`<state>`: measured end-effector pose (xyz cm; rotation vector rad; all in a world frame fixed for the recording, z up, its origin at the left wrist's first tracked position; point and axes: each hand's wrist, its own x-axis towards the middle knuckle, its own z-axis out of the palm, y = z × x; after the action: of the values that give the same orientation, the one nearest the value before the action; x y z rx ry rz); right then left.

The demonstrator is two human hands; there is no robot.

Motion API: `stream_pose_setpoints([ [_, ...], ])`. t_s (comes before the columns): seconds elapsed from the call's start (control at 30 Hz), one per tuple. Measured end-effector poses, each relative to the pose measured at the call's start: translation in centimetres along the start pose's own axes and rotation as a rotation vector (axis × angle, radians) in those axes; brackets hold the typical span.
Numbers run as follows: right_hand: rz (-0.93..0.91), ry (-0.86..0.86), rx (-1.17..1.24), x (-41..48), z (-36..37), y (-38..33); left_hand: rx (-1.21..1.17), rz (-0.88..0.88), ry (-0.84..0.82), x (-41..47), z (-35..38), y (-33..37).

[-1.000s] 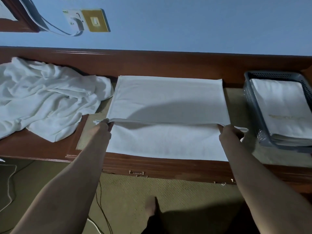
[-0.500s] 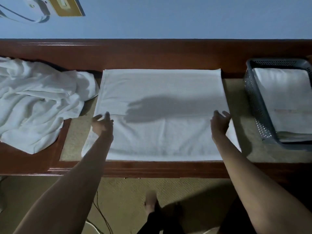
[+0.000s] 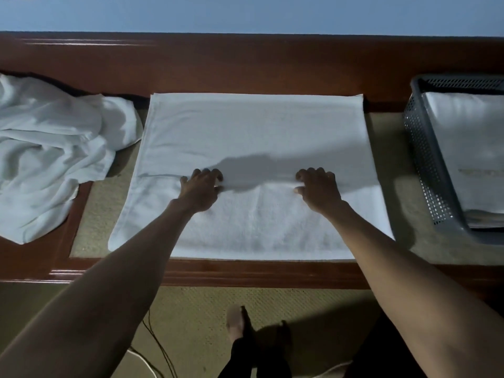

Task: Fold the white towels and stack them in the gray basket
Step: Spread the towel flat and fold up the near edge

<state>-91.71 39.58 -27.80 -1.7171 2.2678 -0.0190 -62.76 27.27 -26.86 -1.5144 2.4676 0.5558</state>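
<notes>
Resting left hand [image 3: 200, 192], right hand [image 3: 319, 190] on folded towel [image 3: 259, 126]; gray basket [image 3: 425, 165] nearby.

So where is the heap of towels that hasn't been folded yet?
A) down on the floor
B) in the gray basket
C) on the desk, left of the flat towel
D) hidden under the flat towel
C: the crumpled white pile lies on the wooden desk to the left of the flat towel; the gray basket at the right holds only folded towels.
</notes>
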Motion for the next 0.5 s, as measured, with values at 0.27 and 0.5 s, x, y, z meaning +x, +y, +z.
stream_pose_setpoints([
  [0.27, 0.024, 0.122, 0.089, 1.8, -0.7, 1.3, -0.021, 0.028, 0.079, 1.9, -1.3, -0.5],
  [0.5, 0.137, 0.160, 0.084, 1.0, 0.2, 2.0, 0.057, -0.159, -0.148, 2.1, -4.0, -4.4],
])
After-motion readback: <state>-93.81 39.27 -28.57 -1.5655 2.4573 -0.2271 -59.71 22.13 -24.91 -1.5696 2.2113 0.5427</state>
